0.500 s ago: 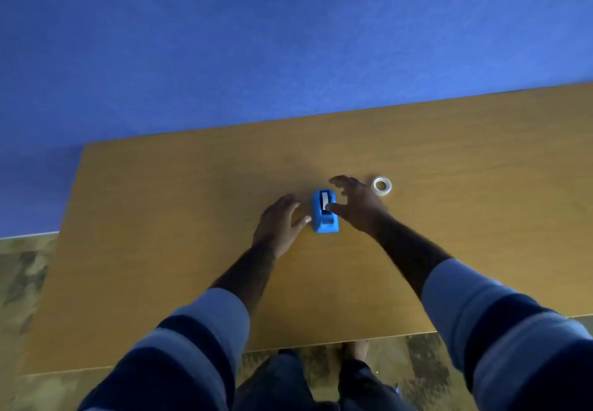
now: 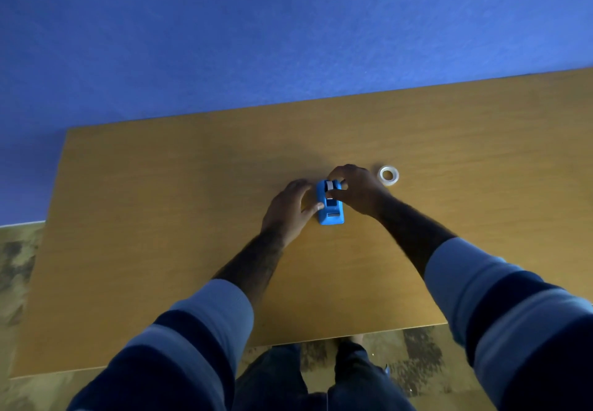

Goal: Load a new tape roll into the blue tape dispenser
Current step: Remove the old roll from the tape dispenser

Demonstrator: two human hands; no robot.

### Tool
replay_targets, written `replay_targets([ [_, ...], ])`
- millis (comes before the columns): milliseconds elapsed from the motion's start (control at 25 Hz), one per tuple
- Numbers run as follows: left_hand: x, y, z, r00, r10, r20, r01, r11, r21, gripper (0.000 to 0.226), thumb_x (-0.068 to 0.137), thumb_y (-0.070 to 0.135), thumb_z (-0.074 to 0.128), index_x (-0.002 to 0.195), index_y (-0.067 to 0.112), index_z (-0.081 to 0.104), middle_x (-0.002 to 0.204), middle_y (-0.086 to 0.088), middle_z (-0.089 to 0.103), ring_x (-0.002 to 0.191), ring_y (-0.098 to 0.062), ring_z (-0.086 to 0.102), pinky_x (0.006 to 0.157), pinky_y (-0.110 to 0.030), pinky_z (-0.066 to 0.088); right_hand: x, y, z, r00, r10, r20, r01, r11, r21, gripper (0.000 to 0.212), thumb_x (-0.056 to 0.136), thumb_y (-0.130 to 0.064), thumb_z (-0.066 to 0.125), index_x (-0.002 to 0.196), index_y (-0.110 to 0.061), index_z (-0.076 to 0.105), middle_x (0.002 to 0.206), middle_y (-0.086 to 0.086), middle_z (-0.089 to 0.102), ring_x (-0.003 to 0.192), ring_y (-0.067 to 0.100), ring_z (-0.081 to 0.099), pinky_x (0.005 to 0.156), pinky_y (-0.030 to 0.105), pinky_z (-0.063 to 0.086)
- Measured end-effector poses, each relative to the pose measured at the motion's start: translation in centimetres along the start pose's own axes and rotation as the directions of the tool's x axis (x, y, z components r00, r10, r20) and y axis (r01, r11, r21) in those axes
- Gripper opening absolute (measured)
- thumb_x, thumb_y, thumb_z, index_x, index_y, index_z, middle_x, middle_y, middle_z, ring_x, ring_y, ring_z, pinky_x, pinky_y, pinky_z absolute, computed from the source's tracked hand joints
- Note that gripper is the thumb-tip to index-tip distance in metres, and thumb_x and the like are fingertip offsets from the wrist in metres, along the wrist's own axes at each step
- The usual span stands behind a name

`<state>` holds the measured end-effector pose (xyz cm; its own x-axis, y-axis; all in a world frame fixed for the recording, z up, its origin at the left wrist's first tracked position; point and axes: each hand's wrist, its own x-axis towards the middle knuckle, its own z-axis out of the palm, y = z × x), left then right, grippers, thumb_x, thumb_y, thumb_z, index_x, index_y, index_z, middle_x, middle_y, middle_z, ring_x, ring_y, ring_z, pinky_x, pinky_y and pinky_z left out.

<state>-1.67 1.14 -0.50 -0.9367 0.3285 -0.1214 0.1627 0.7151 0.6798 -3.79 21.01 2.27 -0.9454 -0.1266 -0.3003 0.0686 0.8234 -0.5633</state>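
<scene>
The blue tape dispenser (image 2: 330, 207) stands on the wooden table (image 2: 160, 218) near its middle. A pale roll or core (image 2: 329, 186) sits in the dispenser's far end. My right hand (image 2: 356, 190) curls over that end, its fingertips pinched on the pale roll. My left hand (image 2: 288, 208) presses against the dispenser's left side, thumb touching its wall. A clear tape roll (image 2: 389, 175) lies flat on the table just right of my right hand, untouched.
A blue wall (image 2: 288, 41) rises right behind the table's far edge. Patterned floor (image 2: 19, 266) shows to the left and below the near edge, where my legs (image 2: 288, 375) stand.
My right hand has closed from spread fingers onto the pale roll in the dispenser. My left hand has moved in to touch the dispenser's side.
</scene>
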Motion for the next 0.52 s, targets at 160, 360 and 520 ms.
replay_targets([
  [160, 0.3, 0.3, 0.3, 1.0, -0.01, -0.02, 0.009, 1.0, -0.014, 0.052, 0.091, 0.036, 0.072, 0.138, 0.028, 0.054, 0.141, 0.009, 0.057, 0.127, -0.008, 0.056, 0.103, -0.03, 0.049, 0.1, 0.0, -0.1, 0.999, -0.038, 0.004, 0.038, 0.999, -0.023, 0.028, 0.094, -0.03, 0.066, 0.121, -0.022, 0.064, 0.117, -0.002, 0.067, 0.098, 0.012, 0.061, 0.078, 0.028, 0.052],
  [360, 0.5, 0.8, 0.8, 0.999, -0.032, -0.019, 0.031, 0.999, -0.03, 0.051, 0.09, 0.036, 0.072, 0.137, 0.027, 0.055, 0.137, 0.009, 0.06, 0.122, -0.008, 0.058, 0.099, -0.03, 0.05, -1.0, -0.4, -0.4, 0.997, -0.074, -0.009, 0.073, 0.996, -0.049, 0.029, 0.085, -0.024, 0.075, 0.108, -0.023, 0.057, 0.106, -0.003, 0.064, 0.09, 0.016, 0.064, 0.074, 0.036, 0.059],
  [520, 0.6, 1.1, 0.8, 0.998, -0.052, -0.023, 0.05, 0.997, -0.052, 0.05, 0.089, 0.033, 0.073, 0.136, 0.027, 0.056, 0.136, 0.01, 0.06, 0.122, -0.007, 0.057, 0.098, -0.03, 0.05, -1.2, -0.4, -0.2, 0.996, -0.091, -0.015, 0.09, 0.992, -0.086, 0.031, 0.086, -0.017, 0.073, 0.113, -0.022, 0.059, 0.114, -0.001, 0.062, 0.09, 0.015, 0.062, 0.072, 0.03, 0.057],
])
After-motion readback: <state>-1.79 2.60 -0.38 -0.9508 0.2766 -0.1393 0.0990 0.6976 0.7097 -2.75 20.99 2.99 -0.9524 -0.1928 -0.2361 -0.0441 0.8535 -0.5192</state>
